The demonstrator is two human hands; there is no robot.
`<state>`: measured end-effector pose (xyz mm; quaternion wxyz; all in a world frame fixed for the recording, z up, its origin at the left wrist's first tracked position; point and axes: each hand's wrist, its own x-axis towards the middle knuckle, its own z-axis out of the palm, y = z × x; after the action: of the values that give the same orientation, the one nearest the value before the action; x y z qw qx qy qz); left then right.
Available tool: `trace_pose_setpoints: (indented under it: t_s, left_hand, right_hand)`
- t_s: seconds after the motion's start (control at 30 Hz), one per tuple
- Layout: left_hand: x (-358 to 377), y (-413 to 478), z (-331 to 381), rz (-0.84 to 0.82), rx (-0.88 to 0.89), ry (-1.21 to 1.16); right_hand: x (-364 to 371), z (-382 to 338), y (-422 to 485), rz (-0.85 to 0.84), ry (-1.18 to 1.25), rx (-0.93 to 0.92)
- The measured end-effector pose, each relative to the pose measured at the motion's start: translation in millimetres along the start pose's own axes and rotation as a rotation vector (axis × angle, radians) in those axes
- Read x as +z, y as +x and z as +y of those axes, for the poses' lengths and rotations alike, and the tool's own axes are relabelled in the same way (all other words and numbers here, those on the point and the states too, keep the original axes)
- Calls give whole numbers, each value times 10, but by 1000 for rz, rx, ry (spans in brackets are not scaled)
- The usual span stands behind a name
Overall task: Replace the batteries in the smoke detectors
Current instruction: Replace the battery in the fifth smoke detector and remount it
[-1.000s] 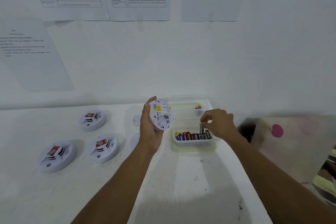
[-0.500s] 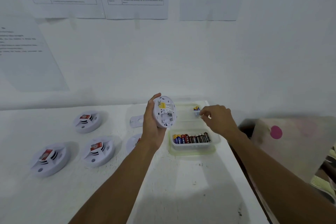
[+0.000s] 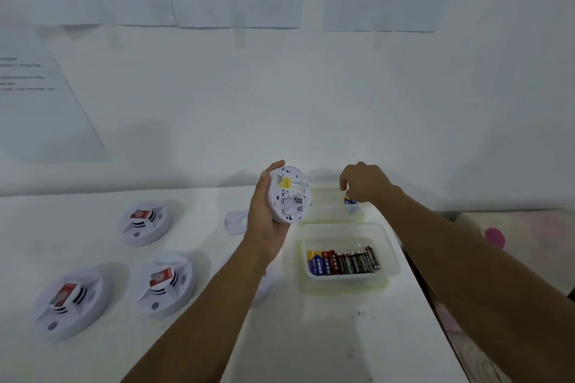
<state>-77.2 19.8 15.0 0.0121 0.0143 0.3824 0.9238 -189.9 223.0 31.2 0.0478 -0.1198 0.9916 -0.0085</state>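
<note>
My left hand [image 3: 264, 224] grips a round white smoke detector [image 3: 291, 196] above the table, its back with a yellow label and open battery bay turned toward me. My right hand [image 3: 365, 183] hovers over the far clear container [image 3: 326, 211], fingers loosely curled downward with nothing visible between them. A blue and yellow battery [image 3: 350, 201] lies in that container just below the hand. The nearer clear container [image 3: 390, 246] holds a row of several batteries [image 3: 342, 263].
Three white smoke detectors [image 3: 144, 222] [image 3: 165, 284] [image 3: 70, 300] with red tags lie on the white table at left. A small white cover plate [image 3: 236, 222] lies behind my left wrist. The table's right edge [image 3: 435, 314] runs beside the containers. Papers hang on the wall.
My right hand left the near container of batteries, went to the far container and rose slightly above it. My left hand kept the detector raised and almost still.
</note>
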Motion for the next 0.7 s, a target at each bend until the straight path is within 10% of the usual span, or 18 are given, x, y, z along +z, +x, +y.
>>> trace_pose_setpoints:
  t_s: [0.7]
  left_hand:
    - [-250, 231, -1, 26, -15, -51]
  right_hand:
    - [-40, -271, 69, -44, 221, 137]
